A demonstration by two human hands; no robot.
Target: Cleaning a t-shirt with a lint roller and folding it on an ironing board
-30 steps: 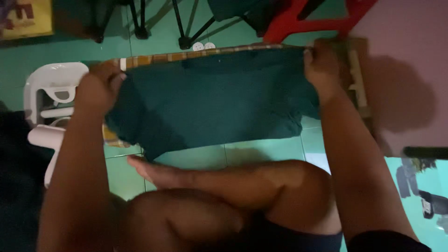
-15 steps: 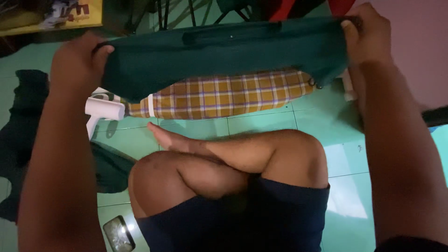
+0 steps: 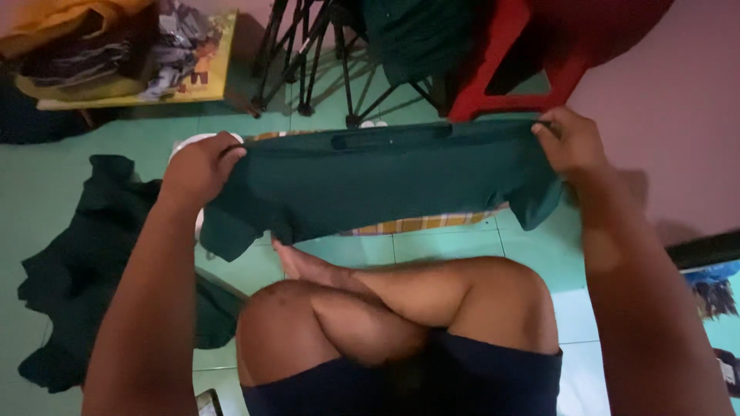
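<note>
— lower now than half a second ago: the green shirt (image 3: pixel 385 181) covers most of the plaid board (image 3: pixel 420 224).
— fingers?
— i see my left hand (image 3: pixel 202 166) and right hand (image 3: pixel 572 142) pinching its top corners, above my crossed legs (image 3: pixel 401 308); dark cloth (image 3: pixel 85 270) on the floor, left.

The T-shirt (image 3: pixel 385 181) is dark green. The ironing board (image 3: pixel 420 224) beneath shows yellow plaid. The floor (image 3: pixel 69 166) is pale green, the stool (image 3: pixel 532 69) red.
</note>
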